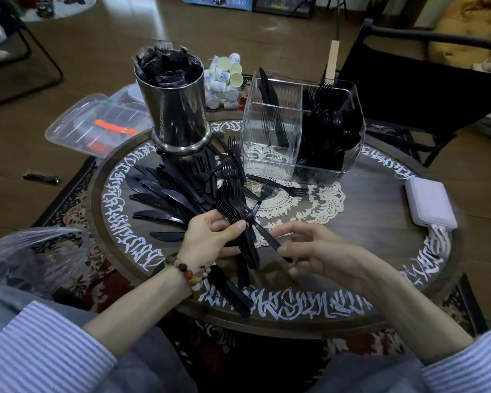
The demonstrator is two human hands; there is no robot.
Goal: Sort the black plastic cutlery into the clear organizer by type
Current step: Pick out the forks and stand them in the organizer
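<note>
Here the gathering step is in hand: the left hand [210,236] grips a nested stack of forks [233,205] by their handles, tines pointing to the far side, while the right hand [309,251] pinches the handle end of a single fork [262,232] that lies against the stack, seemingly adding it.

The clear organizer [301,129] stands at the far right of the round surface [380,199]. Its right compartments are crowded with dark cutlery, a few knives lean in the far-left one, and the near-left one looks empty. Loose knives [159,194] fan out on the left, and more forks lie between them and the organizer.

The next move, I judge, calls for squaring the stack and carrying it up and over the organizer's near wall, then dropping it handles-down among the forks already there.

Room is open above the lace doily [323,199] on that path. The steel canister [176,109] stands tall on the far left, close to the lift line, and the power bank [431,202] sits well right, near the rim.
</note>
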